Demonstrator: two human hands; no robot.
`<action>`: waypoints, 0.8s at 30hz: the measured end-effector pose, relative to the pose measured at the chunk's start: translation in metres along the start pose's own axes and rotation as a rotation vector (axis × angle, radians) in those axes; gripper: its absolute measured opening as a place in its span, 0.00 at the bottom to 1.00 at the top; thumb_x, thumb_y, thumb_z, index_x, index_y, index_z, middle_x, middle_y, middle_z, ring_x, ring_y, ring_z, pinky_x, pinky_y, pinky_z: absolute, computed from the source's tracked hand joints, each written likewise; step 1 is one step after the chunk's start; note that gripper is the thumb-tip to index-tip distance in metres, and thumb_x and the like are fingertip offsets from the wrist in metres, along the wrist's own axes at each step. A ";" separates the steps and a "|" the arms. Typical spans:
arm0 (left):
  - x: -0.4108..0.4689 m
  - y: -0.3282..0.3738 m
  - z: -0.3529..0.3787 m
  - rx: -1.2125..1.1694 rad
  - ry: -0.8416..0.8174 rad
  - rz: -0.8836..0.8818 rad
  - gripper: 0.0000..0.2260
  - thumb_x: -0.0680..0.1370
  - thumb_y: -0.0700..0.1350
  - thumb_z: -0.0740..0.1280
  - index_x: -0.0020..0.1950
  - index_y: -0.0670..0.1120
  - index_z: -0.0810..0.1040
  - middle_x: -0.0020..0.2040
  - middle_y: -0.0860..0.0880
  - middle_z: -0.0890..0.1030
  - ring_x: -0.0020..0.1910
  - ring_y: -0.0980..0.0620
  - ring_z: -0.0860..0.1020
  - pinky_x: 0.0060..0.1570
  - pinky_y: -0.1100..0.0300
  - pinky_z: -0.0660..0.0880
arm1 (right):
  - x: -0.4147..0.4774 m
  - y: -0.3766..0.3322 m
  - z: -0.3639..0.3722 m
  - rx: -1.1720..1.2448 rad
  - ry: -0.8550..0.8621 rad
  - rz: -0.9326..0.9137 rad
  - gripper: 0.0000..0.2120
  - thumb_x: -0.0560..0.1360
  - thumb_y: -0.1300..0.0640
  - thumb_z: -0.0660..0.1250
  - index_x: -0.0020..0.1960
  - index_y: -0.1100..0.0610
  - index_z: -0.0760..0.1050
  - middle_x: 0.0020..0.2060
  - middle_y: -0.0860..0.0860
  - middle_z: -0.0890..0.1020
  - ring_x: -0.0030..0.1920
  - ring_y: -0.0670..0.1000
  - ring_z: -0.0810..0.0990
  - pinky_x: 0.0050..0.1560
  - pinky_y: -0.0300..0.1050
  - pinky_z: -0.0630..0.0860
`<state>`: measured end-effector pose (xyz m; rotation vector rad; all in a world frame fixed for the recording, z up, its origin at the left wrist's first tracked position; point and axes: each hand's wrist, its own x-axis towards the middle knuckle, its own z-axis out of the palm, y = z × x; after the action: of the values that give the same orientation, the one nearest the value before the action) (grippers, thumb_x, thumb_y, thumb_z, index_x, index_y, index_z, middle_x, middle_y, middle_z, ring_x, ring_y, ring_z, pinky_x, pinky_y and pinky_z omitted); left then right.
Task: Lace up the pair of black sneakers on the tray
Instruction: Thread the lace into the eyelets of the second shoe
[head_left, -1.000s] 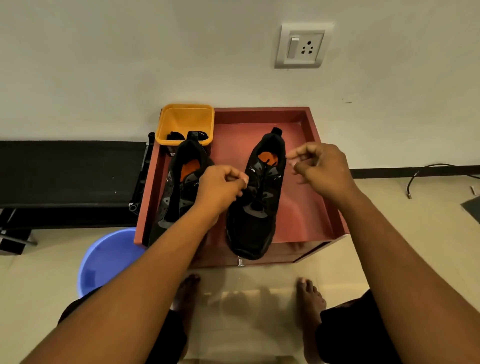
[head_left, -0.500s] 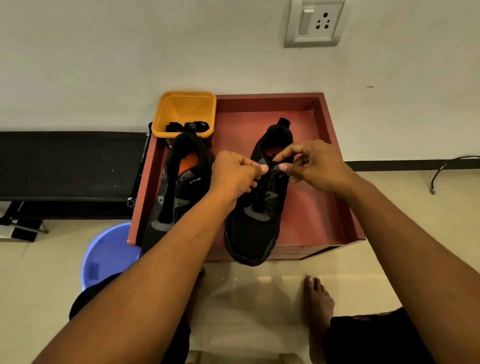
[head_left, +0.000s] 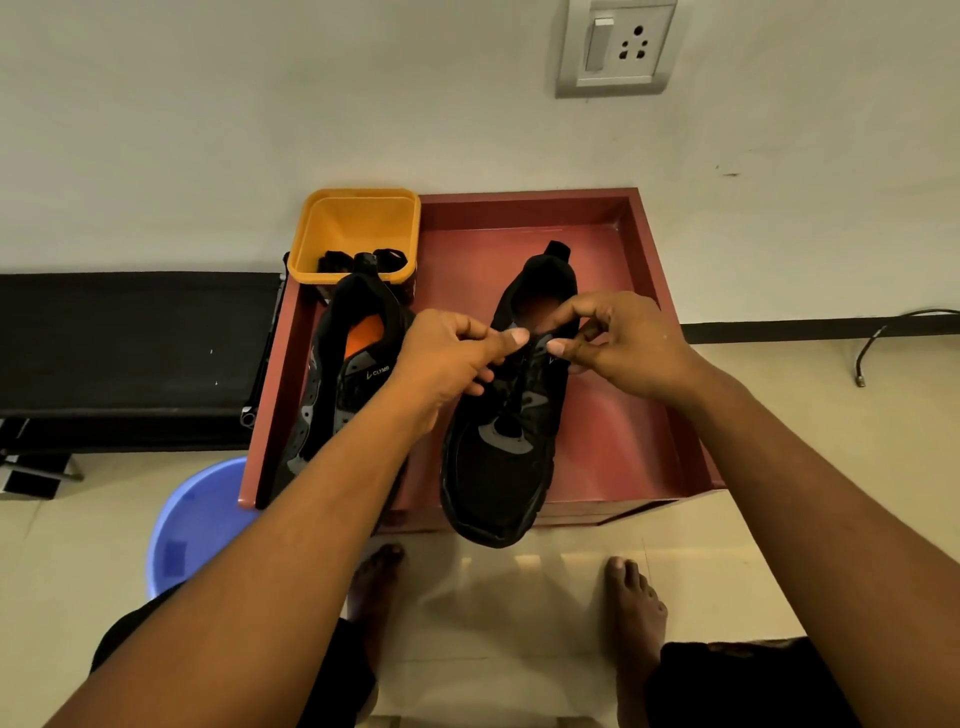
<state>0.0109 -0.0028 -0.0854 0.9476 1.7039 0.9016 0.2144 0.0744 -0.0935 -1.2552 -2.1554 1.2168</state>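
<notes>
Two black sneakers lie on a red tray (head_left: 644, 291), toes toward me. The right sneaker (head_left: 498, 467) sticks out over the tray's front edge, and a black lace runs up its middle. Both my hands hover over its tongue, nearly touching. My left hand (head_left: 452, 364) pinches the lace between thumb and fingers. My right hand (head_left: 618, 343) pinches the other lace end with thumb and forefinger. The left sneaker (head_left: 337, 384) shows an orange insole and is partly hidden under my left forearm.
A yellow tub (head_left: 358, 234) with a black lace in it stands at the tray's back left corner. A blue bucket (head_left: 192, 525) sits on the floor at left, beside a black bench (head_left: 130, 338). My bare feet (head_left: 634, 608) stand just before the tray. A cable (head_left: 883, 338) lies at right.
My hands have come together over the right sneaker's tongue; a second ago the right hand was out to the side. The view has shifted, with the tray lower in the picture.
</notes>
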 end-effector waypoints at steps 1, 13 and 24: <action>0.001 0.000 0.000 0.047 0.004 0.025 0.10 0.75 0.48 0.78 0.47 0.41 0.84 0.40 0.43 0.85 0.34 0.53 0.80 0.34 0.61 0.79 | 0.000 -0.001 0.000 -0.005 -0.002 0.000 0.07 0.78 0.57 0.75 0.55 0.49 0.85 0.42 0.49 0.86 0.38 0.45 0.86 0.40 0.37 0.82; 0.002 0.002 -0.007 0.018 -0.051 0.042 0.05 0.75 0.37 0.77 0.48 0.38 0.84 0.39 0.41 0.85 0.34 0.52 0.82 0.36 0.61 0.81 | -0.005 -0.004 0.003 -0.067 0.040 -0.048 0.06 0.77 0.43 0.75 0.52 0.42 0.84 0.43 0.44 0.87 0.40 0.47 0.86 0.45 0.49 0.84; 0.004 0.005 -0.014 0.101 -0.096 -0.009 0.07 0.74 0.38 0.78 0.47 0.36 0.84 0.37 0.41 0.84 0.33 0.50 0.82 0.35 0.59 0.81 | -0.003 0.002 0.002 -0.086 0.044 -0.058 0.04 0.77 0.47 0.75 0.51 0.43 0.85 0.43 0.42 0.86 0.40 0.46 0.85 0.45 0.47 0.85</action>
<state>-0.0025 0.0007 -0.0789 1.0335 1.6833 0.7583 0.2151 0.0715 -0.0958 -1.2337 -2.2173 1.0735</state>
